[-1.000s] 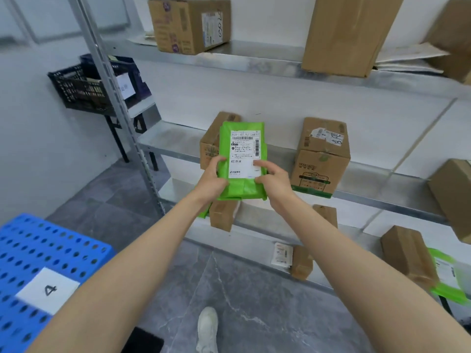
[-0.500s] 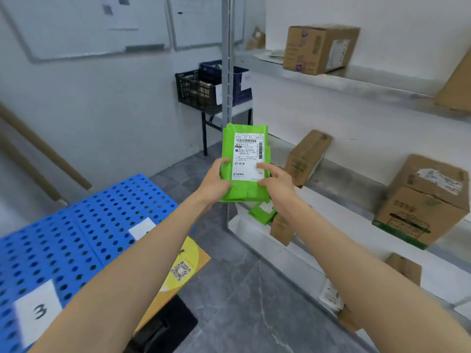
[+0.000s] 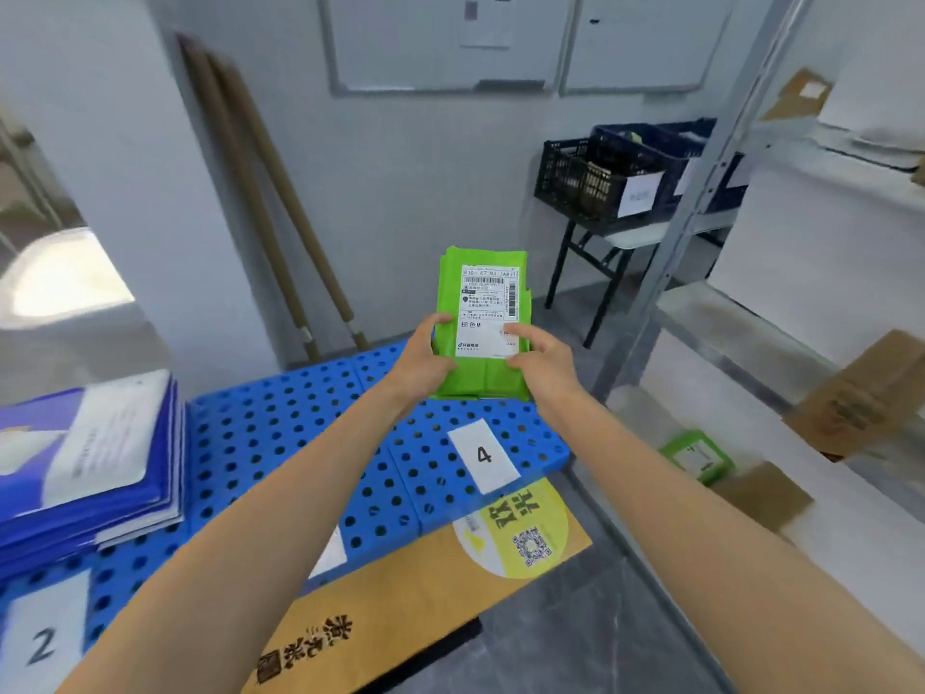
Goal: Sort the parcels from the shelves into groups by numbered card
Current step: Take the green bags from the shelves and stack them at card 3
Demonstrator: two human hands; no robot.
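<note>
A green parcel [image 3: 483,293] with a white shipping label stands upright in the air, label facing me. My left hand [image 3: 425,360] grips its lower left edge and my right hand [image 3: 538,355] grips its lower right edge, thumb on the label. It hangs above the far end of a blue perforated platform [image 3: 280,433]. On the platform lie a white card marked 4 [image 3: 483,455], just below the parcel, and a card marked 2 [image 3: 42,643] at the near left. A third card [image 3: 328,553] is partly hidden by my left forearm.
A stack of blue-and-white parcels [image 3: 85,468] sits on the platform's left. A flat cardboard sheet [image 3: 410,608] lies under the platform. The metal shelf [image 3: 670,273] at right holds a green parcel [image 3: 698,455] and brown boxes [image 3: 866,398]. Black crates [image 3: 595,182] stand on a stand behind.
The view has swung left from the shelves to the blue platform. Both hands have kept hold of the green parcel and carried it over the platform, above the card marked 4.
</note>
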